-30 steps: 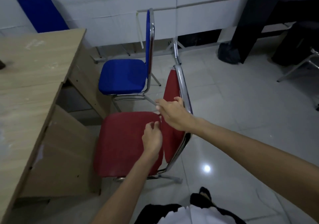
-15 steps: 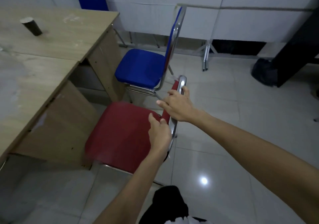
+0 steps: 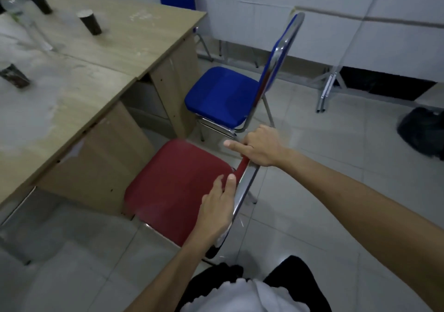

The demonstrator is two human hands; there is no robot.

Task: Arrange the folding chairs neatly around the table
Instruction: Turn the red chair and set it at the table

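The blue chair point(image 3: 223, 95) stands at the tabletop point(image 3: 101, 54) edge; the red chair point(image 3: 177, 186) beside it is nearly in, seat near the desk panel. The right hand point(image 3: 262, 146) grips its backrest top; the left hand point(image 3: 216, 206) rests spread against it. Open floor lies behind.

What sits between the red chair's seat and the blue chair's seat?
In the head view, only bare floor tile and the blue chair's chrome legs separate it from the red chair.
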